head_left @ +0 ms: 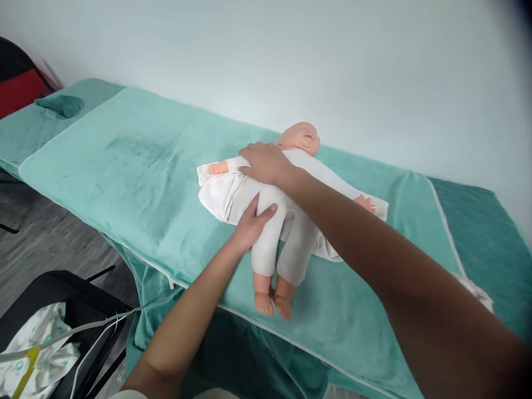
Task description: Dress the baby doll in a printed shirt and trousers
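A baby doll (266, 244) in white long-sleeved clothes lies on its back, its head turned to the right and both arms stretched out sideways. Under it spreads a white cloth garment (216, 203), opened out to both sides. My left hand (252, 224) grips the doll at its hip and upper thigh, the thumb over the front; its lower fingers are partly hidden. Flat across the doll's chest and shoulder rests my right hand (266, 162), its fingers stretched out toward the sleeve. My right forearm covers part of the doll's trunk.
The doll lies on a long bed with a green cover (145, 166), set against a white wall (266, 61). At lower left stands a black chair (78, 291) holding a patterned cloth (45, 343), with cables beside it. A crumpled pale cloth (476, 291) lies by my right arm.
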Demonstrator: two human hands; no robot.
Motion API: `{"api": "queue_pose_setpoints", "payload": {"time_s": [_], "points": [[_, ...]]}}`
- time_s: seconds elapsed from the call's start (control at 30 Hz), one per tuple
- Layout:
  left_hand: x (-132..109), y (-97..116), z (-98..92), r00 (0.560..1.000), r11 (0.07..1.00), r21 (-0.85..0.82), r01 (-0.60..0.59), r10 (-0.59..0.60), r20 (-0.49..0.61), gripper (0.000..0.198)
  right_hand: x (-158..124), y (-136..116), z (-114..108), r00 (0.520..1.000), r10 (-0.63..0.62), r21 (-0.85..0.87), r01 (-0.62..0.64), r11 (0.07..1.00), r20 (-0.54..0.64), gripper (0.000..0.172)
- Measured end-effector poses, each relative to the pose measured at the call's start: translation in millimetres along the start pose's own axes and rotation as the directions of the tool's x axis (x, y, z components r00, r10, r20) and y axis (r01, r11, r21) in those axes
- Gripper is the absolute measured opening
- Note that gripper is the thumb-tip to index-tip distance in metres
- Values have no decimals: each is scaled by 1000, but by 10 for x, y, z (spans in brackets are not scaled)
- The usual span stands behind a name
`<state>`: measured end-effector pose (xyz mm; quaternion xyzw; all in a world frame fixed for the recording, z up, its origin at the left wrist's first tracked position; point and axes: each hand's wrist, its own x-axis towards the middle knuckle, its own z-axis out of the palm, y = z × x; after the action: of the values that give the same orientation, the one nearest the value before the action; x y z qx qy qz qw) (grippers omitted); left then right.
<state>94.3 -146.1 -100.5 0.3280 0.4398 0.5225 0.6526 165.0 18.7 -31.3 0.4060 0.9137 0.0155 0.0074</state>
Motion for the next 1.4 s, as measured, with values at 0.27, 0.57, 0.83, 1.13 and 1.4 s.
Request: {"api": "queue_pose_setpoints", "payload": {"time_s": [0.27,0.57,0.83,1.13,1.4], "points": [[-27,9,-78,990,989,136,-60,76,-119,49,107,122,15,984,132,6,-134,991,123,39],[908,458,-691,830,374,917,-140,549,-98,24,-254,345,-15,968,251,91,-252,963,23,48],[1197,532,-868,768,308,951,-17,613,-185,6,-277,288,36,964,266,55,-265,963,0,47],[1154,495,-846,651,347,917,-196,746,-143,7,-226,255,70,968,241,-8,-241,970,66,44],[1027,407,-655,668,212,928,-306,743,51,22,-92,154,150,973,218,-83,-212,974,74,44]]}}
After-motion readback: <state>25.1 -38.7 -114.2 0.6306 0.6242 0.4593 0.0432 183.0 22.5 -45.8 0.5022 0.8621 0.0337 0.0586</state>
